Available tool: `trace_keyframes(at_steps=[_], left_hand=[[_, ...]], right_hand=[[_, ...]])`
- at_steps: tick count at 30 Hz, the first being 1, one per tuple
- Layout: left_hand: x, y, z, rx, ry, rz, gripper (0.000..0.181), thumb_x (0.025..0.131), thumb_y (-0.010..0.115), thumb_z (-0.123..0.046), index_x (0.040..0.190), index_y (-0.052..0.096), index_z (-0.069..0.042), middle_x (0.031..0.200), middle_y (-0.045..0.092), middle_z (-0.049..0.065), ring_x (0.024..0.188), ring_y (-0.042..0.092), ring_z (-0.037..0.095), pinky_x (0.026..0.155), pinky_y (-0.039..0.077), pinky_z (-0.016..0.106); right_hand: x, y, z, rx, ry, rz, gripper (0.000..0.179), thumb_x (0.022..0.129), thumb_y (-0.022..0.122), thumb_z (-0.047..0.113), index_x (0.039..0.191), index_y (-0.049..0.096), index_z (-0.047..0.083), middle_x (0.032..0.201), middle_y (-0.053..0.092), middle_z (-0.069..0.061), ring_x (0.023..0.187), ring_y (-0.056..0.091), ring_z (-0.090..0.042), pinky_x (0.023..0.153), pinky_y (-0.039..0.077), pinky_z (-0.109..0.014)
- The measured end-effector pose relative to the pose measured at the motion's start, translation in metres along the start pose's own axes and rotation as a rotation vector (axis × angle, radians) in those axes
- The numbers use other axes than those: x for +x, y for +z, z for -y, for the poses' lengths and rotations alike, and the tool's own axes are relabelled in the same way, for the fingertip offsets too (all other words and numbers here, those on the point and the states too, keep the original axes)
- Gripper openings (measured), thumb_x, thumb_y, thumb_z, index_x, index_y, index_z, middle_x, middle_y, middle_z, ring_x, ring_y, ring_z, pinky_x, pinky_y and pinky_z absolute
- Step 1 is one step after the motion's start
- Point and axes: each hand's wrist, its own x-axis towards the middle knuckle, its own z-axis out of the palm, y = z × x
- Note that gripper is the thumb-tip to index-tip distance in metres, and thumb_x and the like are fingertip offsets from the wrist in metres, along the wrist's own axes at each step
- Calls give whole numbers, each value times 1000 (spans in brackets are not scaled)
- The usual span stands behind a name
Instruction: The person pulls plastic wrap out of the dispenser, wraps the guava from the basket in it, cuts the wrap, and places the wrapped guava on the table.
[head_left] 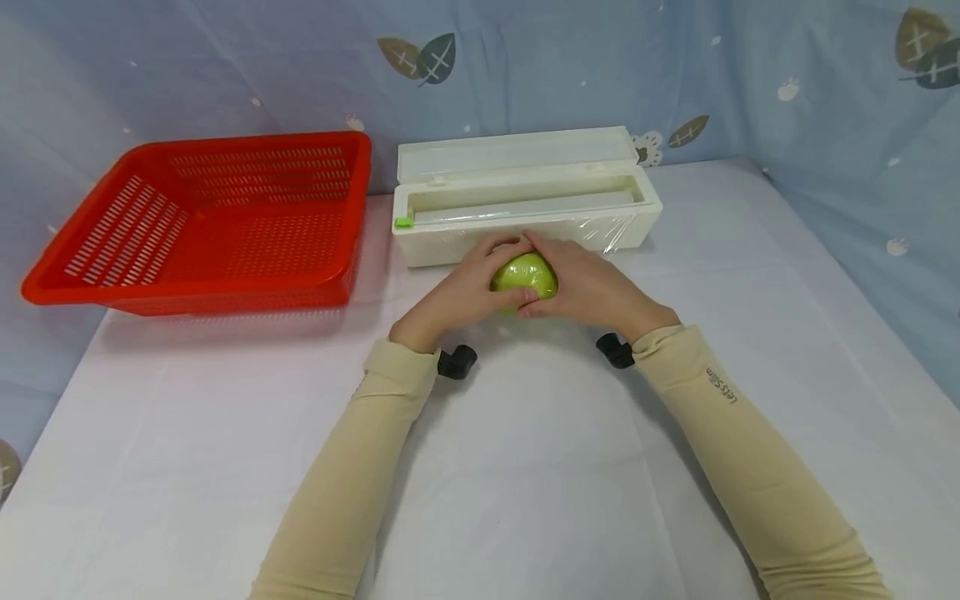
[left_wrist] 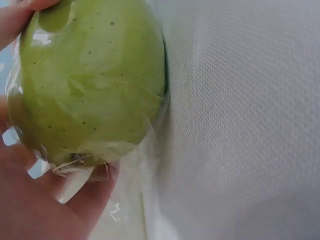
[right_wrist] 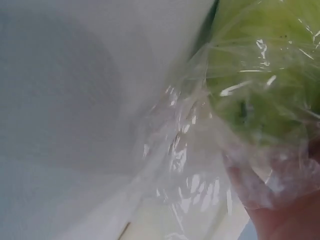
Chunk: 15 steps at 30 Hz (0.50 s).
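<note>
A green apple with dark specks is wrapped in clear cling film. It is low over the white cloth, and its underside is partly hidden. My left hand curls round its left side, thumb in front. From the right, my right hand grips it too, and the two hands meet behind and in front of it. In the right wrist view, loose film hangs in wrinkles beside the apple. Just behind the hands stands a white cling film dispenser with its lid up, a roll inside and film over its front.
A red slotted basket stands at the back left, left of the dispenser. A green slider sits at the dispenser's left front edge. White cloth covers the table, and a blue patterned curtain hangs behind it.
</note>
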Motion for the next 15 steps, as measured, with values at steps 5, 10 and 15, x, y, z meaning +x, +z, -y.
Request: trace_keyframes(at_steps=[5,10,15], left_hand=[[0,2,-4,56,10,-3,65,80,61,-41,134,38,-14,137,31,0,123,27,21,95,30,34],[-1,0,-6,57,-5,4,62,80,62,-37,133,39,-15,130,38,1,116,34,19,93,32,33],[0,-1,-8,77,4,19,58,80,59,-34,133,40,-20,131,35,2,115,33,22,91,33,37]], right_hand=[[-4,-6,-11,111,3,89,104,65,73,51,144,11,21,133,33,-4,116,36,-19,93,33,-38],[-11,-20,-25,170,110,202,95,68,73,46,142,19,20,125,41,-2,107,44,-17,86,39,-37],[-20,-34,-43,281,182,288,70,76,65,47,135,36,24,108,55,-2,95,50,-18,76,43,-35]])
